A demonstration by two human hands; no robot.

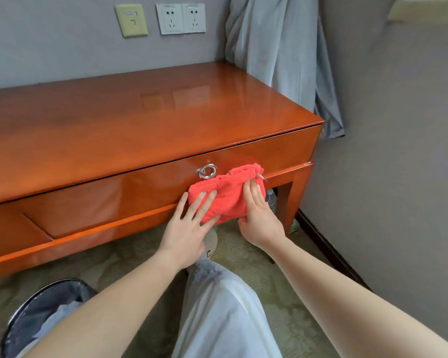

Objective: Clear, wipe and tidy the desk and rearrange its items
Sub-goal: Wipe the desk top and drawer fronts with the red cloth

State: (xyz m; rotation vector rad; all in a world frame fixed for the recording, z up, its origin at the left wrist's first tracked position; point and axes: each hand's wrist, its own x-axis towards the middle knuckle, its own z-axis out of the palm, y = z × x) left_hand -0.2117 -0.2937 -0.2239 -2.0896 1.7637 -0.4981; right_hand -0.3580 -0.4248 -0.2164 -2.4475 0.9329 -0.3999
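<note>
Red cloth (pixel 225 200) is pressed flat against the drawer front (pixel 140 187), below the front edge of the surface (pixel 140 120) near its right front corner, just right of the ring pull (pixel 208 171). Left hand (pixel 186 231) is laid on the cloth's lower left part, fingers (pixel 204 202) straight and slightly apart, nothing gripped. Right hand (pixel 260 218) is laid on the cloth's right side, fingers (pixel 255 192) straight and close together, thumb set at the cloth's bottom edge. A bottle (pixel 270 200) is partly seen under the surface by the right leg. A wastebin (pixel 44 313) is seen on the carpet, lower left. A grey curtain (pixel 282 60) is hung at the back right corner.
</note>
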